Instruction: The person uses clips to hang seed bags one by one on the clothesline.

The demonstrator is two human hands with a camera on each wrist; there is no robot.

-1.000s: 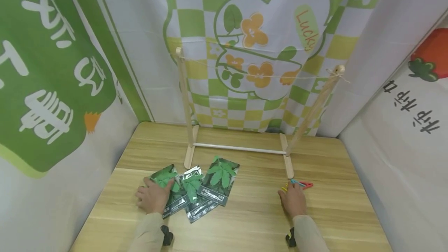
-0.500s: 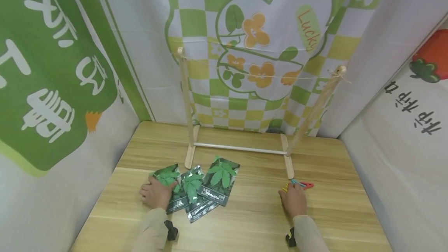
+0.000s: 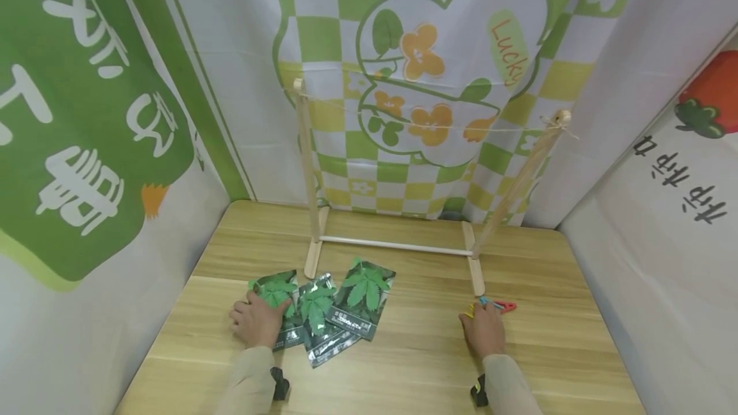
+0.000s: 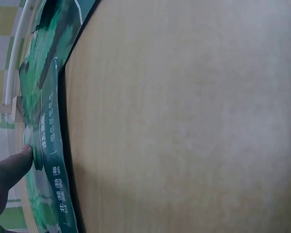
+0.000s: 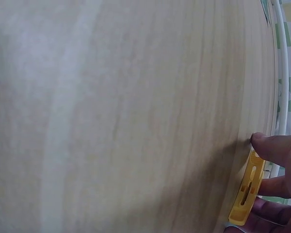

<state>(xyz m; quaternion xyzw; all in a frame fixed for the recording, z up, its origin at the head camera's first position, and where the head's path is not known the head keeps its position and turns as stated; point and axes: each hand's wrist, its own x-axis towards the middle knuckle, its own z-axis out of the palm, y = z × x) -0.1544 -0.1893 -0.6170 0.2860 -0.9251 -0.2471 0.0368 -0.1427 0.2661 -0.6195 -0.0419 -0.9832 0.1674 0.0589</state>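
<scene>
Seemingly to steady it, the left hand rests, grip relaxed, on the leftmost packet on the desk; the right hand holds a yellow clip in a curled grip, perhaps for control.

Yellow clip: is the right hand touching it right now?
Touching. The right wrist view shows the right hand on the yellow clip: thumb over its upper end, a finger against its side.

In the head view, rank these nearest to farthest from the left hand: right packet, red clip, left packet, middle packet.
1. Left packet: partly covered by the left hand.
2. Middle packet: next one rightward.
3. Right packet: farther right.
4. Red clip: far right, beyond the right hand.
</scene>
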